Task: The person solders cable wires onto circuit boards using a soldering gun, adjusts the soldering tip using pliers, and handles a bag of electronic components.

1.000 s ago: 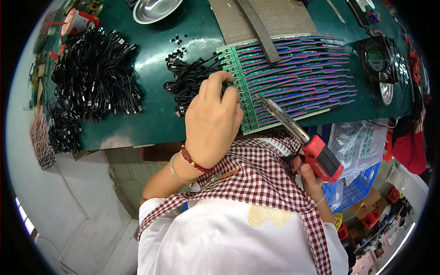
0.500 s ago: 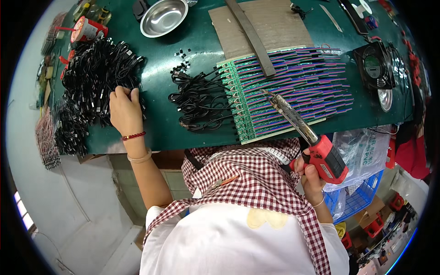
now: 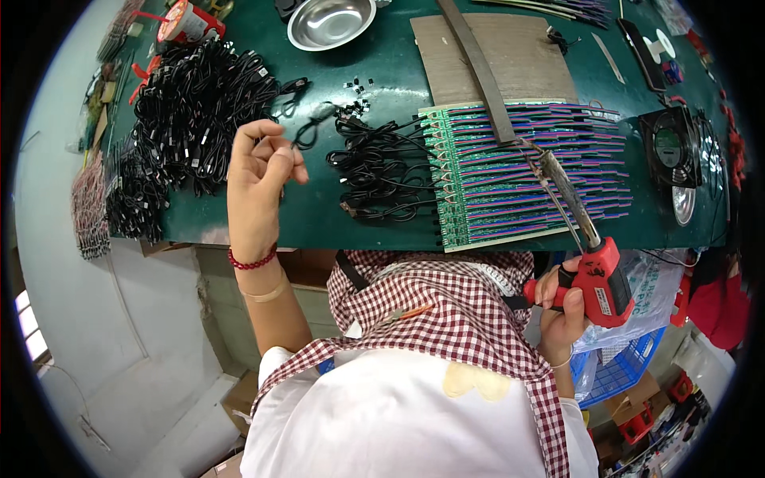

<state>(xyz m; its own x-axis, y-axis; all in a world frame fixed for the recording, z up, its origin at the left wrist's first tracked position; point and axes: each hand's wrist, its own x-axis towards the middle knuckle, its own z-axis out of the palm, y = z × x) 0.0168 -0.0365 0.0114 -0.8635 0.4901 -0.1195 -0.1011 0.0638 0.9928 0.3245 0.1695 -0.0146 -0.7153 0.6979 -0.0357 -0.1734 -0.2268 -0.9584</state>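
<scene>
My left hand (image 3: pixel 259 179) is raised over the table with curled fingers. A thin black cable (image 3: pixel 312 131) trails from its fingertips toward the right; part of the grip is hidden. Left of it lies a large pile of bundled black cables (image 3: pixel 203 111). My right hand (image 3: pixel 564 309) grips a red soldering gun (image 3: pixel 607 283) by its handle. The gun's scorched metal barrel points up and left, its tip over a panel of green circuit boards (image 3: pixel 453 187) with rows of coloured wires (image 3: pixel 550 183). Several black cables (image 3: pixel 382 171) lead off the panel's left edge.
A flat metal bar (image 3: pixel 478 68) lies across brown cardboard (image 3: pixel 446 68) and the panel's top. A steel bowl (image 3: pixel 331 24), a red-and-white cup (image 3: pixel 187 24) and a small black fan (image 3: pixel 669 149) stand around. Tiny black parts (image 3: pixel 360 86) lie scattered above the cables.
My left hand has moved right from the cable pile, a black cable now trailing at its fingers. My right hand and the soldering gun have shifted slightly right. The whole view has shifted.
</scene>
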